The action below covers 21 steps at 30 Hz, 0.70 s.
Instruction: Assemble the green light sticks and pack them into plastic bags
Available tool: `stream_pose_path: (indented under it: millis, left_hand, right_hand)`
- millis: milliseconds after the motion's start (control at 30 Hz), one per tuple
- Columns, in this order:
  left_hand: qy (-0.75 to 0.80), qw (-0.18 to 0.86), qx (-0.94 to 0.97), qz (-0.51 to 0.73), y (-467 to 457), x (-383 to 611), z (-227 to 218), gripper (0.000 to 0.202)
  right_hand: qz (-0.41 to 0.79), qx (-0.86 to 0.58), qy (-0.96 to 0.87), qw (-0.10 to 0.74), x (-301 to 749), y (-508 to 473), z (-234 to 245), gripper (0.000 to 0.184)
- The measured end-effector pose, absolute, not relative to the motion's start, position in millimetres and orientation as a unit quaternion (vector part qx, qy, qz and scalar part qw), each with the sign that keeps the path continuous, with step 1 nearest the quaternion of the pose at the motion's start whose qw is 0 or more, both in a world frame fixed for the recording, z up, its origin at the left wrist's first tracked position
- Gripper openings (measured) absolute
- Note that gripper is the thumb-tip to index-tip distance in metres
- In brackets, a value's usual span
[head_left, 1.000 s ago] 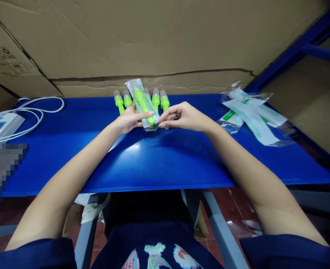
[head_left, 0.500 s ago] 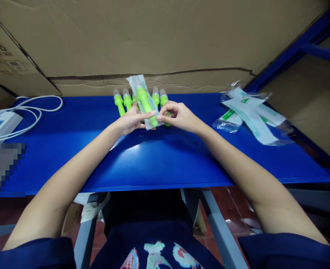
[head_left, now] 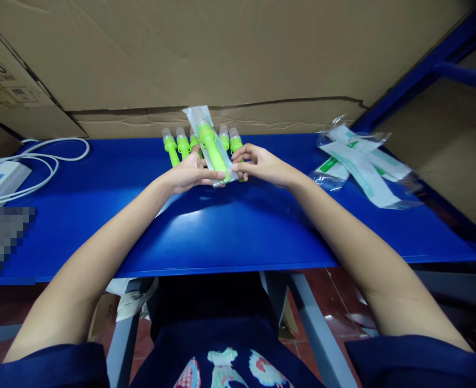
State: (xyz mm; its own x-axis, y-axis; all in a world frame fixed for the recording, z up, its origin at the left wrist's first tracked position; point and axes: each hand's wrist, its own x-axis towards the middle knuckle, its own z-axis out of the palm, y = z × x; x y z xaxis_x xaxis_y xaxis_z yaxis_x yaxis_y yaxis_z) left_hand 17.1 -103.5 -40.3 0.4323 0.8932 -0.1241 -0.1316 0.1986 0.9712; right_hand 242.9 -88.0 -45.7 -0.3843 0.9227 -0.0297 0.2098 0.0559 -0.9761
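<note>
A clear plastic pouch with a bright green tube inside [head_left: 211,144] is held up over the blue table [head_left: 238,226]. My left hand [head_left: 189,173] pinches its lower end from the left. My right hand [head_left: 257,163] grips the same lower end from the right, fingers curled. Behind the pouch a row of several loose green tubes with clear caps [head_left: 176,144] lies on the table near the cardboard wall.
A pile of empty clear and white pouches [head_left: 361,161] lies at the right. A white device with a coiled white cable [head_left: 9,172] sits at the left edge. Large cardboard boxes [head_left: 205,54] stand behind the table. A blue shelf frame [head_left: 435,62] rises at the right.
Both hands have shifted slightly away from me with the pouch. My right hand's fingers have closed in from a loose pinch onto the pouch's lower end.
</note>
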Motion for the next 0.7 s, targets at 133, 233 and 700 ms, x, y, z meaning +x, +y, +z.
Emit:
stream_pose_path:
  millis: [133, 233, 700]
  left_hand:
    - [0.375, 0.675, 0.523, 0.361, -103.7, 16.4, -38.0, 0.11]
    - [0.369, 0.678, 0.528, 0.355, -104.2, 16.1, -35.3, 0.116]
    - [0.359, 0.614, 0.642, 0.287, -95.7, 10.1, -42.1, 0.122]
  right_hand:
    - [0.6, -0.389, -0.655, 0.246, 246.9, -88.7, -43.7, 0.048]
    - [0.592, -0.349, -0.687, 0.236, 246.5, -89.1, -45.4, 0.06]
    - [0.646, -0.268, -0.69, 0.187, 251.3, -89.2, -45.3, 0.052]
